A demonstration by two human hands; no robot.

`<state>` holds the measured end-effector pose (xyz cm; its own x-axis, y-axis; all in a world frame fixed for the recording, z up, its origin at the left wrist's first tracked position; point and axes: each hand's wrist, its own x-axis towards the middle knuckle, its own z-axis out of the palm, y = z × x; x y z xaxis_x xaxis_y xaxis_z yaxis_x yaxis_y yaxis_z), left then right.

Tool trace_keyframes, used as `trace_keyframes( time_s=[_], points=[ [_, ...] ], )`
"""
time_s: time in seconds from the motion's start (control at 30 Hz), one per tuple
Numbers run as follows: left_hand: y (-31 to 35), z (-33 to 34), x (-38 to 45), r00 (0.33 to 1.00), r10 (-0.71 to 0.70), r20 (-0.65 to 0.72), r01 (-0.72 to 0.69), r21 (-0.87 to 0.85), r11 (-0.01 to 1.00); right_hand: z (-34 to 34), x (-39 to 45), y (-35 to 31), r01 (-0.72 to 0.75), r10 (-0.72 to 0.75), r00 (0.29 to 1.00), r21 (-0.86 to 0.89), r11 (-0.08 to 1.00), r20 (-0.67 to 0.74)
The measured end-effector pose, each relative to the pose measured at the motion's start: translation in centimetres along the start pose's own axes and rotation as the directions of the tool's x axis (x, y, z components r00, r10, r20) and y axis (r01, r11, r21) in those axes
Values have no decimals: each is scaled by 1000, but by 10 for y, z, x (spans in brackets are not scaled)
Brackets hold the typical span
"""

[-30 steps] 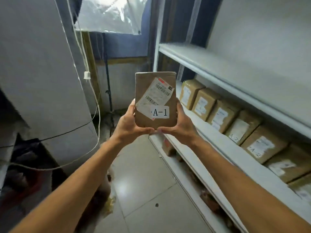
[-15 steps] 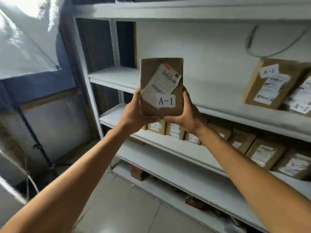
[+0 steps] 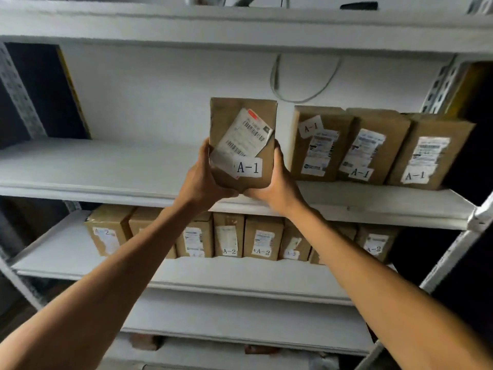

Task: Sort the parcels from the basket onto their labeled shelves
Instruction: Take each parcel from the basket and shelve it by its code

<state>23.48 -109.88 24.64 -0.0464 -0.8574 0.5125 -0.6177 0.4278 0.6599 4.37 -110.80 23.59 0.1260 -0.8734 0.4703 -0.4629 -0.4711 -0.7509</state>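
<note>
Currently both hands, left hand [image 3: 201,180] and right hand [image 3: 274,186], grip the brown cardboard parcel labelled A-1 [image 3: 241,141] by its lower sides, fingers curled round it. Parcel upright, in front of the white metal shelf [image 3: 106,169], just left of three brown A-1 boxes [image 3: 373,148].

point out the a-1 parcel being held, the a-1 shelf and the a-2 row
held parcel [image 3: 241,121], head view, brown upper face
A-1 shelf [image 3: 106,166], head view, bare board left
A-2 row [image 3: 262,241], head view, middle box front
</note>
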Motion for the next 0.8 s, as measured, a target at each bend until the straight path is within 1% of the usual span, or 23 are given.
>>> trace_keyframes(
  time_s=[0.13, 0.2, 0.3, 0.37, 0.47, 0.53, 0.63, 0.73, 0.8],
  points=[
    [-7, 34, 27, 999, -11, 33, 14, -76, 997, -13, 23, 31, -16, 16, 1000, -26, 1000, -27],
    [-13, 46, 39, 999, -8, 46, 13, -96, 995, -15, 32, 44, -66, 64, 997, -58, 996, -38],
    [-20, 59, 58, 997, -6, 76, 13, -81, 997, -17, 45, 60, -126, 120, 992, -130, 984, -48],
    [-25, 66, 72, 996, -4, 93, 9, -56, 998, -16, 53, 68, -136, 124, 989, -184, 973, -77],
    [-30, 77, 88, 995, 10, 96, -11, 13, 1000, -10, 58, 74, -119, 72, 986, -331, 936, -149],
    [-34, 84, 94, 995, 15, 95, -19, 44, 999, -2, 60, 76, -110, 26, 981, -446, 888, -190],
    [-39, 91, 99, 995, 8, 100, -16, 76, 997, 5, 62, 82, -45, -134, 961, -613, 789, -243],
    [-41, 99, 102, 995, 31, 94, -42, 119, 992, 5, 64, 90, -35, -202, 937, -650, 759, -287],
    [-41, 102, 103, 995, 32, 95, -46, 144, 989, 5, 65, 94, -46, -205, 934, -668, 743, -293]
  ],
)
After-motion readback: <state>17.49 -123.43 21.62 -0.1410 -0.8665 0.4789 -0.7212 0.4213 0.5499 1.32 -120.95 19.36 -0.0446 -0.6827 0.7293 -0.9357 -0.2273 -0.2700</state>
